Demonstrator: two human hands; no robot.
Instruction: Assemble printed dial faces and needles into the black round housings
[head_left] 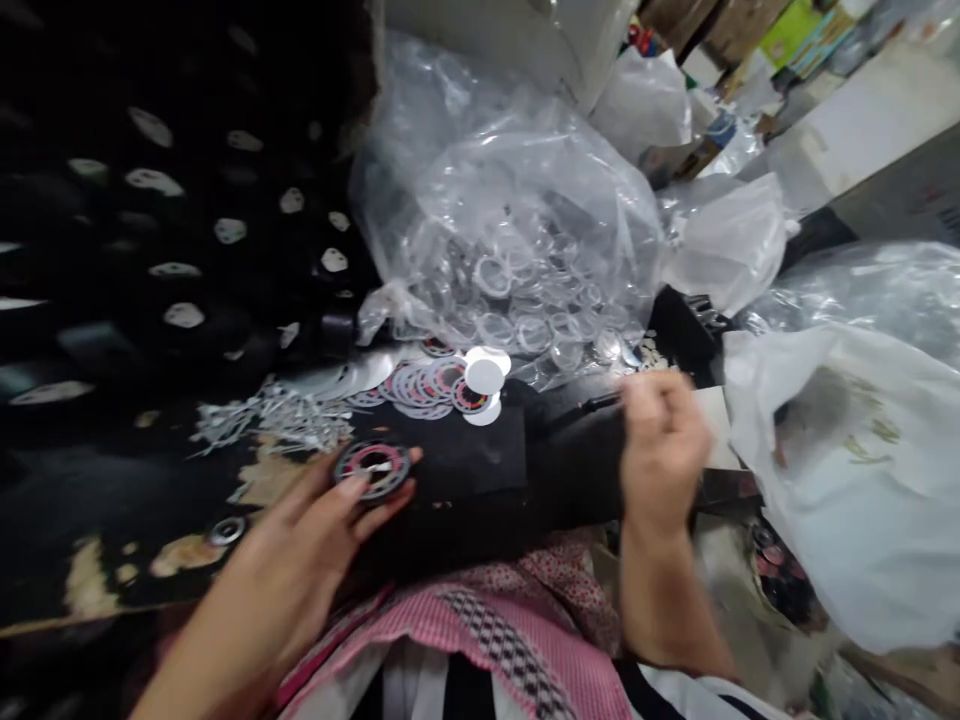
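My left hand [322,520] grips a small round gauge [373,470] with a black and red dial face and a pale pointer, thumb on its face. To the right, my right hand [664,440] is blurred, its fingers curled in; whatever they hold is hidden. It is close to a pile of small pale pieces [651,355] and a thin black tool [598,402]. Beyond the gauge lie overlapping printed dial discs [424,385] and plain white discs [485,376]. A heap of thin white pointers [274,418] is left of them.
An open clear bag [517,180] holds many clear round covers. Black cases with pale openings [184,315] are massed at the left. A white plastic bag [862,500] bulges at the right. A small metal ring [227,531] rests near the worn bench edge.
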